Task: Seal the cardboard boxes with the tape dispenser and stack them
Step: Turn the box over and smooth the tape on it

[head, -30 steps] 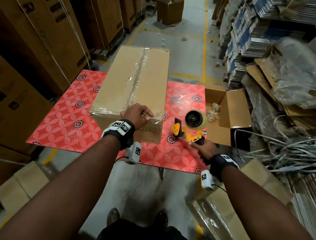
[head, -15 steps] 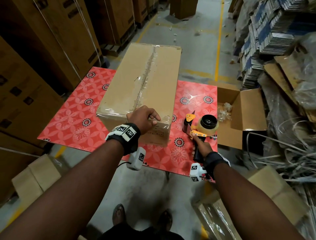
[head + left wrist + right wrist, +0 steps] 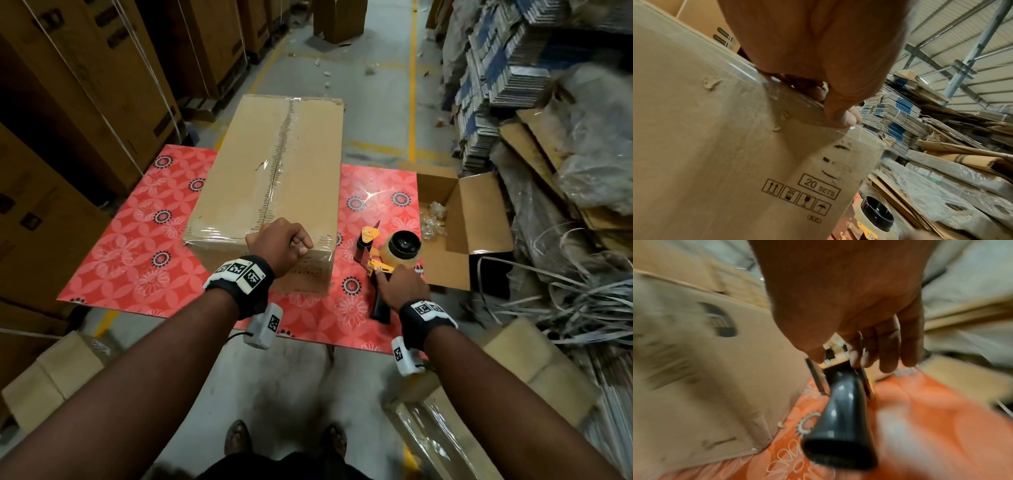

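My left hand (image 3: 281,245) is curled over the near top edge of the box (image 3: 274,164), thumb pressing on the tape where it folds down the front. The box lies lengthwise on the desk (image 3: 137,240), its far end hanging past the far edge, with tape already run along the top seam. My right hand (image 3: 399,286) rests on the tape dispenser (image 3: 387,260), which stands on the desk just right of the box. The fingers look loose and fairly straight over the frame above the black handle, not wrapped round it.

What worries me: the dispenser stands close to the near edge, so a careless let-go could tip it off the desk. Its cutting blade is near the box and my knuckles. The box overhangs the far side, so a push from my left hand might slide it off. The tape on the seam looks wrinkled and may lift.

The right wrist view is badly blurred, so I cannot say for sure whether my fingers pinch the frame. The far end of the box is out of sight, as is its underside. The other boxes to stack are not clearly identifiable.
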`<action>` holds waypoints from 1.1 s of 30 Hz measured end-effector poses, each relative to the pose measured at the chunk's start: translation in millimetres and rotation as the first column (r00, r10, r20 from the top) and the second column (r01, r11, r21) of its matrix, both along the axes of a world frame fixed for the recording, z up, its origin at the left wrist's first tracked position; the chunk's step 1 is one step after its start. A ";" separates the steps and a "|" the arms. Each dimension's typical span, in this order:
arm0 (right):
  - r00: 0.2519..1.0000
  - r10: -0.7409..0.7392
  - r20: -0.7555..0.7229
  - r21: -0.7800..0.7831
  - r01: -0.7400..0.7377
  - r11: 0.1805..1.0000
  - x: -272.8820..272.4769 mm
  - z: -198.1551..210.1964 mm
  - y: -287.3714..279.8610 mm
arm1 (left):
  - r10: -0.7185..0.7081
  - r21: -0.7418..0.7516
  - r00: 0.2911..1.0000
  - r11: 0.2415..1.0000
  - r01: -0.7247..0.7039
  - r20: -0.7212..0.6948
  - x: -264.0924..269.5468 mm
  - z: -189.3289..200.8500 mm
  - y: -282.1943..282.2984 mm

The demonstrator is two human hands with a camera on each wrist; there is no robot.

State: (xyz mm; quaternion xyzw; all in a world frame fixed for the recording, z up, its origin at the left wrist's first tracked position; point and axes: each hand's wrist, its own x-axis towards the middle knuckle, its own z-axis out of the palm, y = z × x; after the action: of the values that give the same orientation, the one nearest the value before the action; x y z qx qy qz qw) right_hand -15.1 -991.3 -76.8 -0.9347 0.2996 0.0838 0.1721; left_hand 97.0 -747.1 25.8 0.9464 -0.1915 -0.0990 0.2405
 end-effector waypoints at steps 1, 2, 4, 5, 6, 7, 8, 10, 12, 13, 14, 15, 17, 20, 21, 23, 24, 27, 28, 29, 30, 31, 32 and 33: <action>0.994 0.042 0.104 -0.005 -0.042 0.999 1.2 4.7 4.9 | -0.019 0.003 1.000 1.000 0.019 -0.007 -0.4 1.3 0.0; 0.969 0.093 0.229 0.021 -0.101 0.995 2.6 11.6 12.6 | -0.046 0.003 0.999 0.999 0.046 -0.016 -0.2 1.4 0.8; 0.862 0.213 0.459 0.039 -0.259 0.965 6.6 26.6 29.1 | -0.101 -0.017 0.994 0.995 0.100 -0.031 2.1 0.3 2.7; 0.794 0.283 0.538 0.002 -0.337 0.942 9.4 35.9 37.3 | -0.120 -0.030 0.992 0.992 0.119 -0.036 3.4 -0.3 4.0; 0.731 0.358 0.581 -0.064 -0.398 0.915 12.8 44.2 44.5 | -0.134 -0.041 0.990 0.990 0.132 -0.038 4.7 -0.5 5.3; 0.683 0.433 0.588 -0.142 -0.440 0.887 16.5 49.8 49.5 | -0.143 -0.054 0.989 0.989 0.141 -0.038 4.9 1.0 6.5; 0.657 0.492 0.571 -0.201 -0.470 0.860 19.1 53.6 53.1 | -0.155 -0.065 0.987 0.986 0.153 -0.034 4.4 3.6 7.9; 0.635 0.550 0.543 -0.232 -0.516 0.824 21.4 52.0 55.0 | -0.183 -0.078 0.983 0.980 0.181 -0.020 4.8 3.8 10.6; 0.611 0.577 0.542 -0.209 -0.567 0.797 21.3 46.8 54.7 | -0.206 -0.086 0.979 0.975 0.205 -0.004 4.7 3.9 12.8; 0.599 0.587 0.544 -0.208 -0.582 0.786 20.7 44.6 54.9 | -0.211 -0.092 0.977 0.973 0.210 -0.002 5.5 3.1 14.3; 0.595 0.589 0.547 -0.206 -0.586 0.784 20.7 43.6 55.7 | -0.218 -0.102 0.976 0.971 0.216 -0.007 6.0 3.6 15.4; 0.592 0.585 0.554 -0.207 -0.584 0.785 20.9 43.4 56.9 | -0.220 -0.115 0.975 0.969 0.218 -0.012 6.2 4.9 16.2; 0.586 0.562 0.583 -0.190 -0.574 0.796 22.4 45.1 59.8 | -0.218 -0.110 0.976 0.970 0.217 0.004 6.8 6.7 18.0; 0.580 0.525 0.623 -0.152 -0.568 0.809 24.5 50.7 64.1 | -0.221 -0.084 0.974 0.971 0.225 0.055 8.8 5.2 25.4; 0.579 0.516 0.631 -0.146 -0.565 0.812 25.4 52.1 65.8 | -0.225 -0.080 0.973 0.970 0.229 0.055 9.8 4.6 29.0; 0.582 0.503 0.639 -0.137 -0.557 0.819 27.1 54.6 70.7 | -0.258 -0.093 0.963 0.960 0.264 0.071 14.2 0.8 37.9; 0.585 0.497 0.640 -0.135 -0.551 0.823 27.8 56.0 73.4 | -0.281 -0.099 0.956 0.952 0.289 0.089 16.7 -0.5 41.9; 0.613 0.487 0.623 -0.116 -0.543 0.832 27.6 56.9 78.6 | -0.340 -0.094 0.930 0.930 0.354 0.141 22.1 -2.9 50.2; 0.628 0.493 0.603 -0.116 -0.542 0.832 27.2 57.1 78.9 | -0.348 -0.095 0.925 0.927 0.364 0.150 22.5 -3.1 51.7; 0.640 0.500 0.583 -0.117 -0.543 0.832 26.7 57.5 78.6 | -0.351 -0.096 0.923 0.925 0.368 0.158 23.0 -3.8 52.5; 0.647 0.503 0.573 -0.116 -0.543 0.832 26.0 58.9 78.3 | -0.357 -0.093 0.919 0.922 0.375 0.166 23.1 -3.7 52.8; 0.649 0.498 0.575 -0.117 -0.537 0.836 26.1 61.1 78.6 | -0.365 -0.088 0.915 0.919 0.384 0.171 23.2 -3.1 53.1; 0.649 0.488 0.584 -0.120 -0.525 0.843 27.0 64.6 79.7 | -0.369 -0.081 0.913 0.918 0.387 0.175 23.3 -2.0 53.7; 0.651 0.477 0.591 -0.123 -0.511 0.851 29.1 67.9 80.9 | -0.362 -0.066 0.916 0.924 0.378 0.175 23.8 -0.6 54.5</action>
State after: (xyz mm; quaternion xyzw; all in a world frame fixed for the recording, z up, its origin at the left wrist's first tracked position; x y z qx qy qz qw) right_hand 14.1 -910.4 -8.9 -0.9522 -0.0389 -0.1655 0.2538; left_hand 120.9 -692.6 25.2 0.8849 -0.3904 -0.0572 0.2475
